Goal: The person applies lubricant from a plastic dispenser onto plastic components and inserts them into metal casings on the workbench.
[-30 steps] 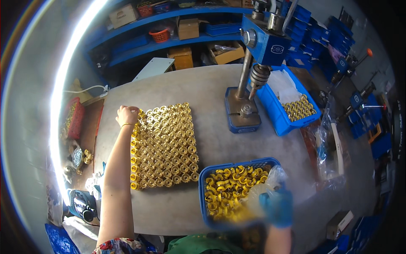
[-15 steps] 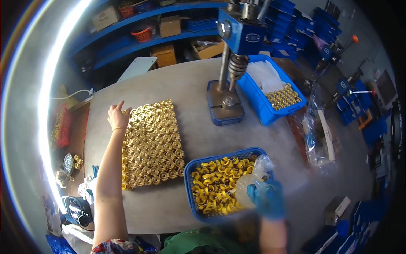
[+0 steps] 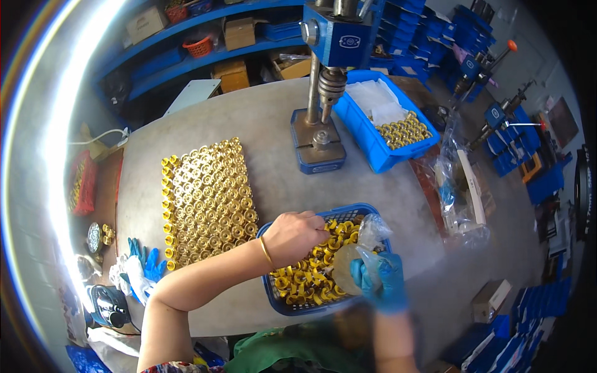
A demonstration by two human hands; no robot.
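Note:
My bare left hand, a gold bangle at its wrist, reaches across the left part of a blue plastic basket. Its fingers are bent together at the yellow curved pieces heaped inside; whatever they pinch is hidden. In a blue glove, my right hand closes on a clear plastic bag over the basket's right side. Left of the basket, brass ring-shaped parts stand in close rows on the table. A column of yellow-topped parts runs along their left edge.
A blue drill press stands at the table's far middle. Beside it is a blue bin with brass parts and white sheeting. Blue and white gloves lie at the left edge near a dark device. Plastic wrap lies right.
My left hand has come from the far left corner of the brass rows to the basket. My right hand stays at the basket with the bag. The view has shifted slightly.

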